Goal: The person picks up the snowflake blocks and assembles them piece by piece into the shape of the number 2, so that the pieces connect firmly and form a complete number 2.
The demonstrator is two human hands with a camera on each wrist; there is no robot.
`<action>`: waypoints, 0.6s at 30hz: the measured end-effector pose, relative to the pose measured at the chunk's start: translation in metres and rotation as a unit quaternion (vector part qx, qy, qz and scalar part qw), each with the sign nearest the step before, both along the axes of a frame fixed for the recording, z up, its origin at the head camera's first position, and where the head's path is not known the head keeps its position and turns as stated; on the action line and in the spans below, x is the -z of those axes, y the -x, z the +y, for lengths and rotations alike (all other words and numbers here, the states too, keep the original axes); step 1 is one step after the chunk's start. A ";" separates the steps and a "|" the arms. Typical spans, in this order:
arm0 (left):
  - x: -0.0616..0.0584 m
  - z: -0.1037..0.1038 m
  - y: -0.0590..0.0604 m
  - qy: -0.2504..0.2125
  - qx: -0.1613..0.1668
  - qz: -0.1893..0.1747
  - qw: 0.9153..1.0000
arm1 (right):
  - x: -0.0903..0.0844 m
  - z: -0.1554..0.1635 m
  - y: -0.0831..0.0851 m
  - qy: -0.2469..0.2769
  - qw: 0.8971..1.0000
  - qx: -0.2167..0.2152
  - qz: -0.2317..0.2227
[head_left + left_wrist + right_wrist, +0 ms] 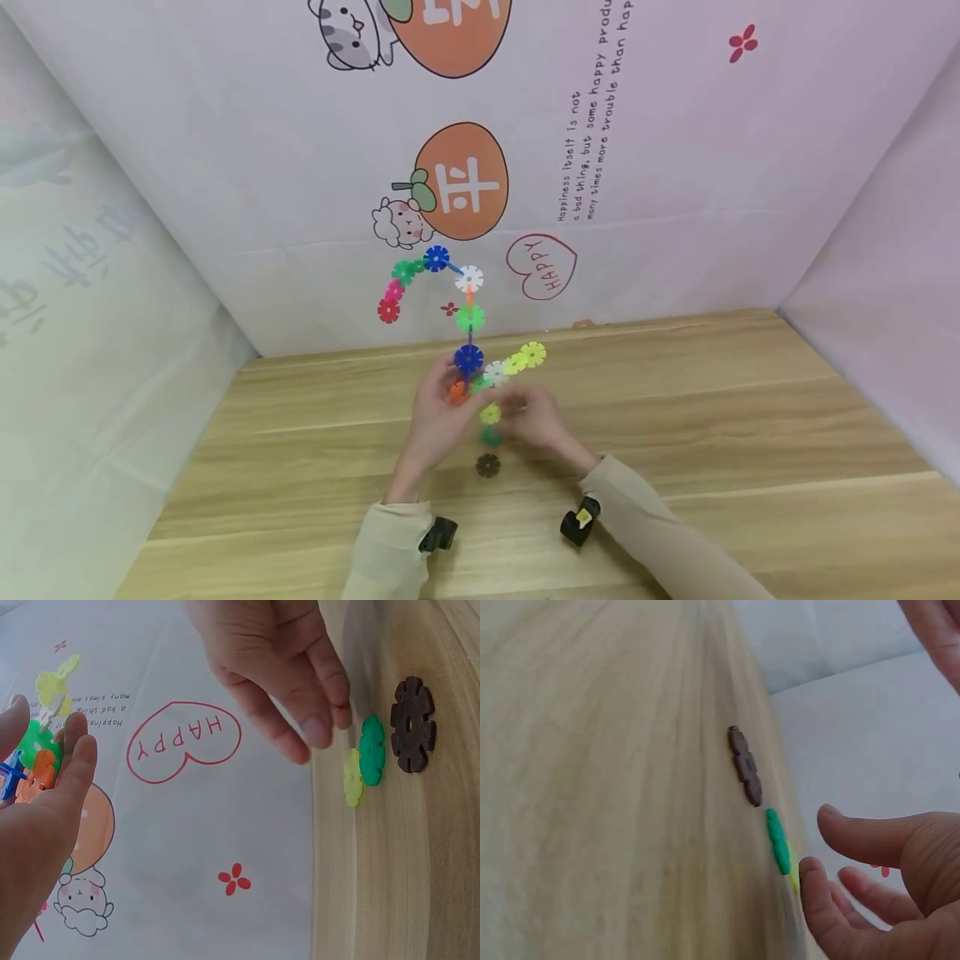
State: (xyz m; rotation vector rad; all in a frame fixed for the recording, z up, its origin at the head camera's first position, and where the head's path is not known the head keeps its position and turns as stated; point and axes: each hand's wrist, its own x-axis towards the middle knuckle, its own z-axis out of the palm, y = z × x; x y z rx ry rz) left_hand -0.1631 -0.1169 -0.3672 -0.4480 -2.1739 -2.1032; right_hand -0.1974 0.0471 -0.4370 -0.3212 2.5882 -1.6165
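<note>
The snowflake-disc chain [468, 317] stands at the centre of the head view, rising from the hands into an arch that curls over to a red disc at upper left, with a short branch of white and yellow-green discs reaching right; by my reading most of the build is done, since over a dozen discs are joined and only three lie loose; the wooden table [712, 433] fills the lower half of the frame, pale planks running left to right; behind it hangs a white backdrop [675, 150] printed with orange fruits, a cat, a sheep and a red "HAPPY" heart [542, 265]; the left hand [435, 417] curls its fingers round the chain's base, near an orange and a green disc; the right hand [536, 421] hovers spread and relaxed, holding nothing, just above the loose pieces; these lie in a row below the hands: a brown disc [487, 465] lowest, a green disc [491, 436] above it, a yellow disc [490, 413] nearest the fingertips.
</note>
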 end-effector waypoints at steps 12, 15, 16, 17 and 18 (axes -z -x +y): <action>0.003 -0.001 0.000 -0.007 0.009 0.044 0.999 | 0.000 -0.006 -0.004 -0.089 0.995 -0.022 -0.040; 0.003 -0.001 0.000 -0.008 0.008 0.044 0.999 | 0.000 -0.008 -0.004 -0.099 0.994 -0.012 -0.048; 0.003 -0.001 0.000 -0.009 0.008 0.044 0.999 | 0.000 -0.009 -0.004 -0.102 0.994 -0.010 -0.048; 0.003 -0.001 0.000 -0.009 0.008 0.043 0.999 | -0.001 -0.010 -0.004 -0.104 0.993 -0.008 -0.047; 0.003 -0.001 0.000 -0.008 0.007 0.042 0.999 | -0.001 -0.010 -0.005 -0.105 0.993 -0.007 -0.044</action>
